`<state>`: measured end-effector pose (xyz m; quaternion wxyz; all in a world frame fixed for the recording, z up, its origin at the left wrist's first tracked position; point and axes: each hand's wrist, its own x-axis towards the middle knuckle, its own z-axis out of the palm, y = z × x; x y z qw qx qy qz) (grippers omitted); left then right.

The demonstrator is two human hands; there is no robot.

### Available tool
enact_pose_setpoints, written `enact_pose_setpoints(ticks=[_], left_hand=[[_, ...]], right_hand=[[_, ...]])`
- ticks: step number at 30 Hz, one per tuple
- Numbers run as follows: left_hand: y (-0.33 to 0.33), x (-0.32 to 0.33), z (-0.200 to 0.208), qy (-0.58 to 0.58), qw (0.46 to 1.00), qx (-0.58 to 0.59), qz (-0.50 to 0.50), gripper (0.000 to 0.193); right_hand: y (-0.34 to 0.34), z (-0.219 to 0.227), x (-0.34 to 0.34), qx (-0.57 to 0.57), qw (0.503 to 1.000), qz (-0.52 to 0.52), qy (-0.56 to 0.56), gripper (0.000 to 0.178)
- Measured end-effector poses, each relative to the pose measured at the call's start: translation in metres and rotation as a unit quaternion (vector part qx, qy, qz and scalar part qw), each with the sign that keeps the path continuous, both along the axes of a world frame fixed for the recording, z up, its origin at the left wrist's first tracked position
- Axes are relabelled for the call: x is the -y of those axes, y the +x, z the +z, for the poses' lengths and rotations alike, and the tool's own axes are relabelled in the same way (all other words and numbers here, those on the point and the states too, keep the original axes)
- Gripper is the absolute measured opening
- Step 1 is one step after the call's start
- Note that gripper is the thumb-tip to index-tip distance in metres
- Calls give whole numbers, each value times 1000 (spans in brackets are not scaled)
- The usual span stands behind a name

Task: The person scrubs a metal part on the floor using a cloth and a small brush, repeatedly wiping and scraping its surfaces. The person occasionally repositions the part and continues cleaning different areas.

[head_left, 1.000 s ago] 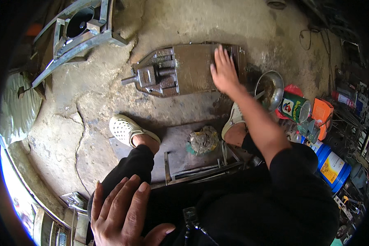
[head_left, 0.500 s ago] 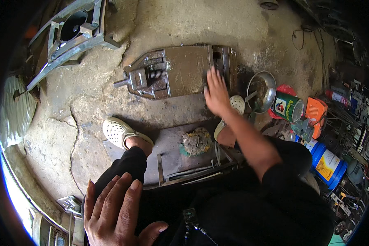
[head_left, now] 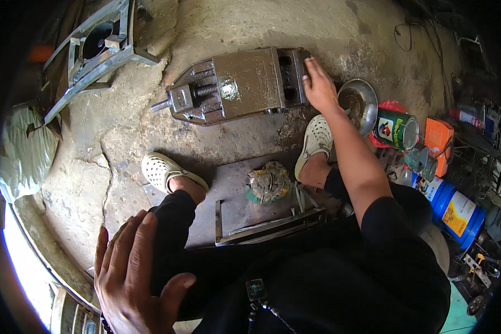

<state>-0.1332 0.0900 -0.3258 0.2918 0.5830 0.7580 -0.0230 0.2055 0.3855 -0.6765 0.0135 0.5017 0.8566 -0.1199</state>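
Observation:
A heavy machine vise lies flat on the concrete floor ahead of me. Its broad flat top is brown and glistens wetly; the screw and a square-ended shaft are at its left. At the vise's right end is my right hand, fingers stretched out and touching or just over the end edge; contact is not certain. No object shows in it. Nearer to me, over my left leg, my left hand is raised with its fingers extended, holding nothing.
A metal bowl stands right of the vise, with a green can, an orange box-shaped case and a blue bucket beyond. Between my feet are a crumpled rag bundle and a metal frame. A steel stand is far left.
My right hand has slid from the vise's flat top to its right end. My left hand has shifted slightly left and down. More of the top now shines.

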Motion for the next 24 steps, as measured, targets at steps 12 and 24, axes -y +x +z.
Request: enact_pose_setpoints(ticks=[12, 24], left_hand=[[5, 1, 6, -40, 999, 34, 9, 93], [-2, -2, -1, -13, 996, 59, -68, 82]], right_hand=[[10, -11, 45, -46, 982, -8, 182, 61], [27, -46, 250, 126, 942, 221, -217, 37]])
